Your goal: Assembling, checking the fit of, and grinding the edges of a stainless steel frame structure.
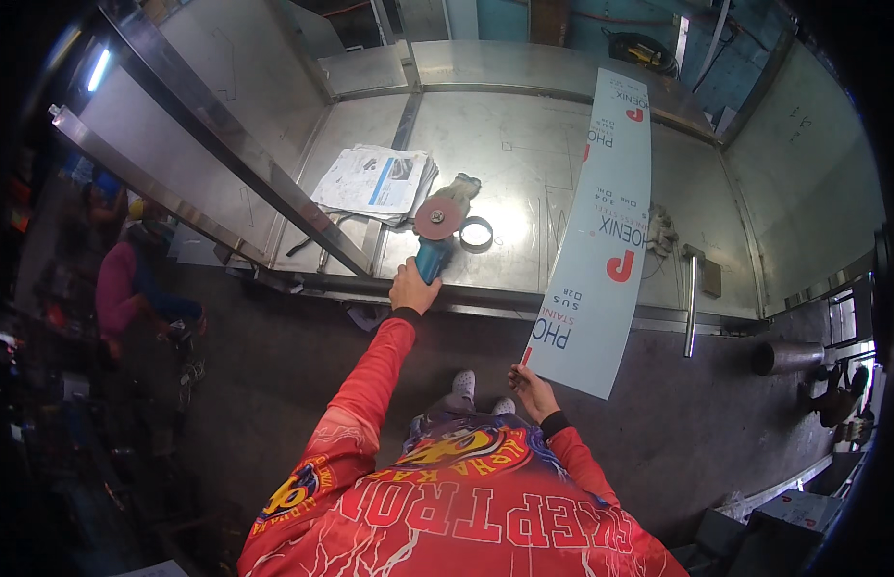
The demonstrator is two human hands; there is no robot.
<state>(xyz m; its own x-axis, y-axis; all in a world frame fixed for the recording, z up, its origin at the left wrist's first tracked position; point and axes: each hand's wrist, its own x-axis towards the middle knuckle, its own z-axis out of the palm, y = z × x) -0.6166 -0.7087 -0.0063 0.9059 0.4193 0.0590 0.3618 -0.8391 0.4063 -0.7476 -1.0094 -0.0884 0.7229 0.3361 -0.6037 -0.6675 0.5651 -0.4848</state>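
My left hand (415, 289) is wrapped around the teal body of an angle grinder (431, 258), which points away from me at the bench's front edge. Its reddish-brown disc (437, 218) faces up. My right hand (534, 392) pinches the near left corner of a long sheet metal strip (601, 240) covered in printed pale film. The strip lies across the metal bench (524, 135), its near end sticking out past the edge toward me. A dark-rimmed ring (476, 234) rests just right of the disc. Beyond the disc lies a crumpled work glove (462, 189), partly covered by it.
Papers (375, 181) are stacked left of the grinder. Metal posts (226, 144) slant across the left side. A bar handle (692, 303) and another glove (661, 229) lie right of the strip. A coiled cable (642, 53) is at the back; another person (130, 279) crouches far left.
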